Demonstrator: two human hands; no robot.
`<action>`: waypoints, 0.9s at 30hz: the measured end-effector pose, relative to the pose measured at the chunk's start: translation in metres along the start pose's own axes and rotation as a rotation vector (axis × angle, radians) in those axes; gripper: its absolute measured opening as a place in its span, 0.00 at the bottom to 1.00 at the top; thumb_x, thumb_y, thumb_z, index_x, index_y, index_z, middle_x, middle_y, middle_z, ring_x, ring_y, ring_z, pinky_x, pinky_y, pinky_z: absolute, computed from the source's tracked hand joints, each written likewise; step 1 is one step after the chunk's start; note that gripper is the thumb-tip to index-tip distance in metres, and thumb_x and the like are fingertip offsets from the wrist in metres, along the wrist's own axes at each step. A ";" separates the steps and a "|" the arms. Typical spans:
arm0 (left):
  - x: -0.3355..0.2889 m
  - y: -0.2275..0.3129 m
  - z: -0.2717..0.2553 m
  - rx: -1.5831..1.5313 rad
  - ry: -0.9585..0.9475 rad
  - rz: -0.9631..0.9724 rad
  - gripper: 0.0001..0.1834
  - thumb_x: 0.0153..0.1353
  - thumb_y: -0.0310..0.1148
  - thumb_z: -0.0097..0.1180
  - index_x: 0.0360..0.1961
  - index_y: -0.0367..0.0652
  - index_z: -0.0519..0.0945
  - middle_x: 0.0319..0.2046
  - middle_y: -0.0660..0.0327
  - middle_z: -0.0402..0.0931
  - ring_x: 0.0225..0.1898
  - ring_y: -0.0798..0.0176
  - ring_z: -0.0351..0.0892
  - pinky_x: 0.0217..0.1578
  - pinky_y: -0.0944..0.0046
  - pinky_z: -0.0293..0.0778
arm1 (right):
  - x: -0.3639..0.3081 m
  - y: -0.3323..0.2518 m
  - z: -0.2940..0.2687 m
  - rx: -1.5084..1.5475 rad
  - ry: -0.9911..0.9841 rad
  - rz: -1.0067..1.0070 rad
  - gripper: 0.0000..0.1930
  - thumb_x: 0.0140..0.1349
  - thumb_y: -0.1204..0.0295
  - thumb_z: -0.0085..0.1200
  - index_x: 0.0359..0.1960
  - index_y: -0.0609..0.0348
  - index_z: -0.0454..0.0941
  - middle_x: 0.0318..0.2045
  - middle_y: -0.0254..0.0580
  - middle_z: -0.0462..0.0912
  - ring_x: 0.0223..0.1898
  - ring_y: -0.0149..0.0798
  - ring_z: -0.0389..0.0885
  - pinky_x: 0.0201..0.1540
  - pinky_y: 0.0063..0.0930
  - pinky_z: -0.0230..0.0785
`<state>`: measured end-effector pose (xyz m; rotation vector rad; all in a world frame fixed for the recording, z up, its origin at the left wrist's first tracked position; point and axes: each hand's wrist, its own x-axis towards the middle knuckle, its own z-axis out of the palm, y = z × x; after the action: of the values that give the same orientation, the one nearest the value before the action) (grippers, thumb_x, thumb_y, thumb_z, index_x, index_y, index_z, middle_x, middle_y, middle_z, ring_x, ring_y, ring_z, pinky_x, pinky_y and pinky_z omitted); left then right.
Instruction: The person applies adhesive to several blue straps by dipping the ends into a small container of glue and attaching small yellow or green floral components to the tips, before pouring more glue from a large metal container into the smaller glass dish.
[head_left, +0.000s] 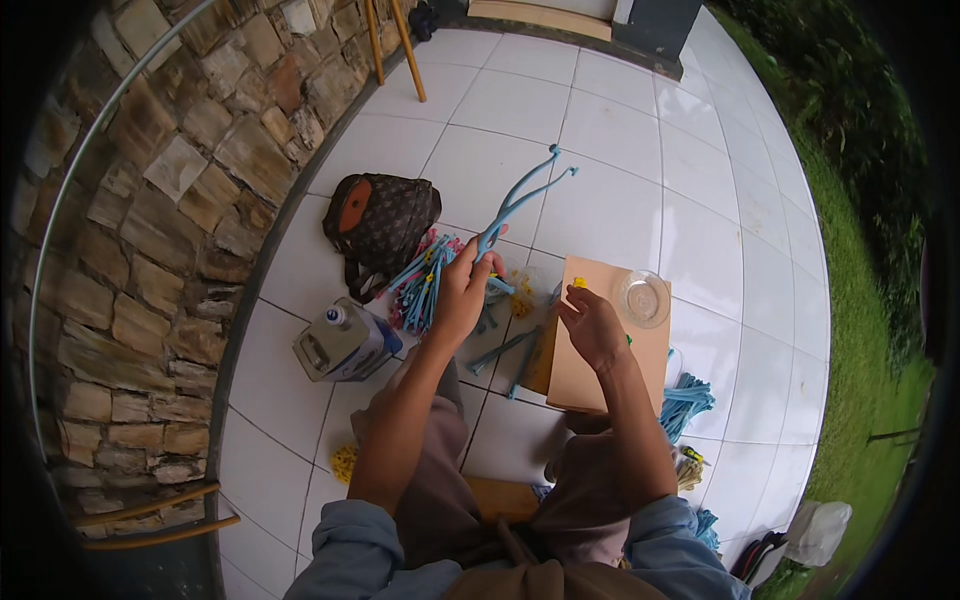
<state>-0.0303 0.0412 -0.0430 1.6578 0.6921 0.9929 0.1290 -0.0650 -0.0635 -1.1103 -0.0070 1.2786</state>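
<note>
My left hand (466,288) is closed around a bundle of slim light-blue stems (517,200), which point up and away and split into two knobbed ends. To its right, my right hand (594,330) is over a cardboard box (585,375), thumb and fingers drawn together. A small yellow piece (580,283) shows at those fingertips. Beside the left hand lies a heap of blue stems with pink ends (425,285). Between my hands, a clear bag (522,295) with yellow pieces rests on the floor. A clear round dish (642,299) sits on the box.
A brown patterned backpack (385,222) and a grey jerrycan (345,343) stand left on white tiles. More blue stems (686,405) lie right of the box. A yellow pile (344,464) is by my left leg. A stone wall (180,220) borders the left, grass (860,400) the right.
</note>
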 end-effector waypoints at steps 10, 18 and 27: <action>-0.005 0.008 0.011 0.632 -0.198 0.342 0.11 0.57 0.30 0.51 0.41 0.39 0.76 0.28 0.57 0.68 0.32 0.58 0.69 0.32 0.62 0.67 | -0.012 -0.034 0.007 -0.217 -0.219 -0.409 0.18 0.60 0.64 0.50 0.48 0.61 0.68 0.43 0.39 0.74 0.47 0.32 0.71 0.44 0.24 0.62; -0.014 -0.012 0.014 0.303 -0.439 0.015 0.13 0.51 0.26 0.58 0.31 0.39 0.65 0.27 0.60 0.68 0.26 0.67 0.73 0.26 0.66 0.70 | -0.010 -0.034 0.005 -0.168 -0.294 -0.576 0.11 0.60 0.75 0.48 0.44 0.62 0.71 0.44 0.41 0.74 0.47 0.36 0.72 0.50 0.28 0.62; -0.011 0.009 0.012 0.294 -0.328 -0.002 0.10 0.59 0.32 0.50 0.28 0.40 0.63 0.15 0.64 0.60 0.17 0.73 0.59 0.18 0.70 0.56 | -0.025 -0.046 0.009 -0.123 -0.437 -0.466 0.12 0.61 0.76 0.43 0.46 0.60 0.71 0.55 0.39 0.67 0.51 0.33 0.67 0.60 0.33 0.52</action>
<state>-0.0254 0.0239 -0.0386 2.0176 0.6377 0.6147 0.1493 -0.0727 -0.0153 -0.8449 -0.6429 1.0791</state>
